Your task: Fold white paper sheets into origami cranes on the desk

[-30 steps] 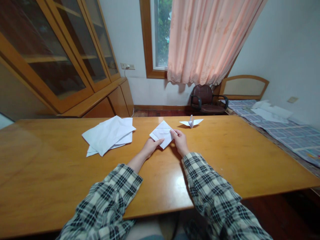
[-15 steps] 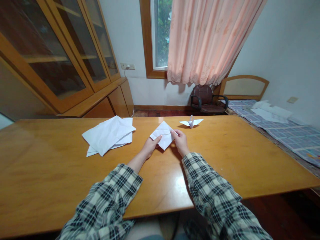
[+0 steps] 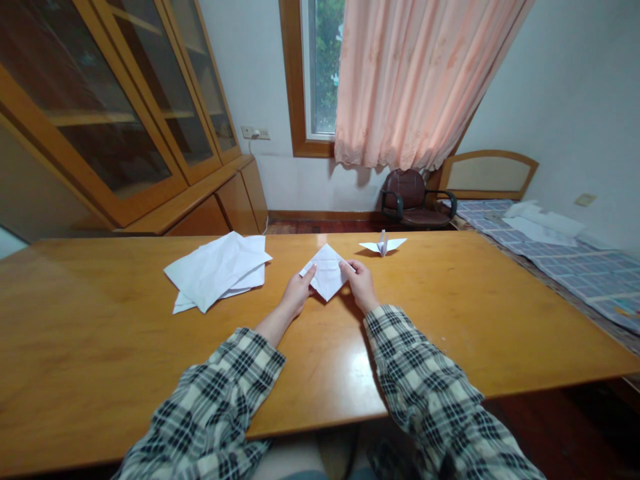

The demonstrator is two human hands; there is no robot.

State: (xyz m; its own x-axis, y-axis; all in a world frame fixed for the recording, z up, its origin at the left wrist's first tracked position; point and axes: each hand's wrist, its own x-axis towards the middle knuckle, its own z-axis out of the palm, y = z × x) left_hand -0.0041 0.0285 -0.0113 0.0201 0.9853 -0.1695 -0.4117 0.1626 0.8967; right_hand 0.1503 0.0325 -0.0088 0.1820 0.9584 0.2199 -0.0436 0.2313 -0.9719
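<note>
A folded white paper (image 3: pixel 327 271), diamond-shaped with creases across it, is held between both hands over the table. My left hand (image 3: pixel 299 291) pinches its left side, thumb on top and fingers underneath. On the right side, my right hand (image 3: pixel 361 283) grips the paper near its corner between thumb and fingers. The fingers below the sheet are partly hidden. Beyond my right hand, a folded paper crane (image 3: pixel 383 245) stands on the table with its wings spread. To the left lies a loose pile of white paper sheets (image 3: pixel 217 272).
The wooden table (image 3: pixel 100 347) spans the view. Behind it are a glass-fronted cabinet (image 3: pixel 150 120) at left, a brown armchair (image 3: pixel 411 200) and a pink curtain (image 3: pixel 400 80). A bed (image 3: pixel 560 260) with a checked cover stands at right.
My left thumb has slid from the middle of the paper toward its left edge. The paper has shifted very slightly; the crane and the pile have stayed put.
</note>
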